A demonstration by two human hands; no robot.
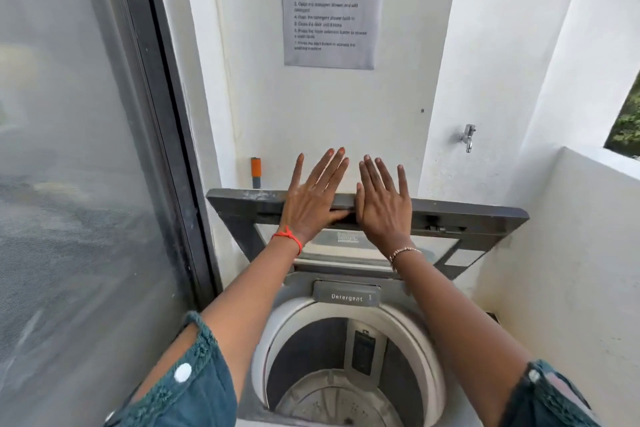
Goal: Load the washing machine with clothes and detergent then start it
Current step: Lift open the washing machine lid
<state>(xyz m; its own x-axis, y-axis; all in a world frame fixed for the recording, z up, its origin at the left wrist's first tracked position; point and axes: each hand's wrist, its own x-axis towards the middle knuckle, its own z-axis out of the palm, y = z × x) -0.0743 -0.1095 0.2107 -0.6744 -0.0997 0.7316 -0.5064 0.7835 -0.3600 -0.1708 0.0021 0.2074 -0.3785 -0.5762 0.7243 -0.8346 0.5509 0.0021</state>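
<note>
The fingers (329,166) of the left hand (313,199) are spread and straight, pointing up past the top edge of the raised lid (467,215), with the thumb lying along the lid's front edge. The right hand (382,203) sits just beside it, fingers likewise splayed and flat, gripping nothing. Both palms press against the lid's upper rail, near its middle, and the two hands almost touch each other.

The lid stands open, tilted back toward the white wall (329,107). Below the wrists, a grey drawer (346,295) marked "Detergent" sits closed at the back of the washing machine (277,291) opening. Under it the drum (332,395) gapes open; no clothes show in the visible part.

A printed notice (330,10) hangs on the wall above the hands, and a tap (467,137) sticks out to the right.
</note>
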